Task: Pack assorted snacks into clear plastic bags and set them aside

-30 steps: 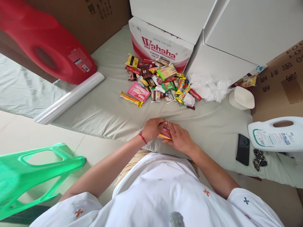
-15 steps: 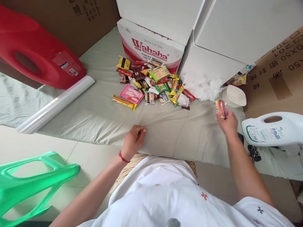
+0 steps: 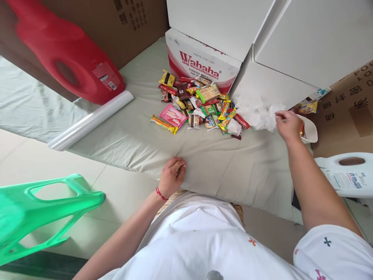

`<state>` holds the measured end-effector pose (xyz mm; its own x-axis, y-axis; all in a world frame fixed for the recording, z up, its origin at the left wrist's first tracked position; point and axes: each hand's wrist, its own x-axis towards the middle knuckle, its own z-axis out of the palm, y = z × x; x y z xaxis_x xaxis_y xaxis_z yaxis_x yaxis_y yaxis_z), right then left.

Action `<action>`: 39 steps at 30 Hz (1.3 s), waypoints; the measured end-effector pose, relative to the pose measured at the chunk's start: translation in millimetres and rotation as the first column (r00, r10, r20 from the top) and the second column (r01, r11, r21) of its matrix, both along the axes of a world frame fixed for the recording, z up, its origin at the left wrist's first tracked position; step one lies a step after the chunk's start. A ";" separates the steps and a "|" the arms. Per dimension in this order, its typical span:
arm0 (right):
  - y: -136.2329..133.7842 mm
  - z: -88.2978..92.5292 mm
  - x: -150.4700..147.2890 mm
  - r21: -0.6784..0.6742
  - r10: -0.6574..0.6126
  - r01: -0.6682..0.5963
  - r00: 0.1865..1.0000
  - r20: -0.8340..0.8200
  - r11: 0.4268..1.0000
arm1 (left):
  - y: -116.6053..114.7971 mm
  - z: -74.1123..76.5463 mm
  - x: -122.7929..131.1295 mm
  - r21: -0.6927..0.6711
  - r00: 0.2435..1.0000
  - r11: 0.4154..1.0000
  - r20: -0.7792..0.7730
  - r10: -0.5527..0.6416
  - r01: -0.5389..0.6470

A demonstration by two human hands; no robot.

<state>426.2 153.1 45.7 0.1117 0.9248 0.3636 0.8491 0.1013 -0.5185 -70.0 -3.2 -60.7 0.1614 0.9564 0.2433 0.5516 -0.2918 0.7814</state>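
My left hand [image 3: 173, 175], with a ring and a red bracelet, rests loosely curled at the near edge of the cloth-covered surface [image 3: 210, 163]; nothing shows in its fingers. On the right, my right hand [image 3: 290, 126] reaches over beside a white bowl [image 3: 312, 130], its fingers loosely bent toward the crumpled clear plastic bags [image 3: 256, 112]. Whether the fingertips touch the plastic is hard to see. A red and yellow snack packet [image 3: 302, 128] shows inside the bowl, partly hidden by the hand. A heap of wrapped snacks [image 3: 208, 95] lies in the middle, including a pink nabati packet [image 3: 173, 116].
Behind the snacks stands a Wahaha carton [image 3: 201, 64]. At left are a red detergent jug [image 3: 87, 70], a clear plastic roll [image 3: 91, 120] and a green stool [image 3: 52, 210]. A white detergent bottle [image 3: 346, 177] lies at right, near a brown cardboard box [image 3: 346, 124].
My right hand has moved up to the bowl and let go of the snack packet, which is now in the bowl. My left hand stays curled. The whole view has shifted a little.
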 end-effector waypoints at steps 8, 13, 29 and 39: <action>40.3 -20.0 -109.5 -0.011 0.051 -0.050 0.995 0.084 0.999 | -12.0 12.3 -4.2 -0.054 0.992 0.999 0.129 0.000 0.007; -43.8 -25.6 -197.0 -0.003 0.095 -0.100 0.952 -0.290 0.995 | -13.2 25.1 14.2 -0.273 0.918 0.962 0.383 0.106 0.002; -155.3 -53.1 -257.8 -0.346 -0.307 -0.380 0.160 -0.938 0.858 | 16.5 22.2 73.3 -0.559 0.523 0.700 0.797 0.304 0.445; -133.0 -49.6 -203.9 -0.244 -0.238 -0.049 0.110 -0.965 0.969 | 28.9 28.2 33.6 -0.579 0.411 0.757 0.796 0.445 0.302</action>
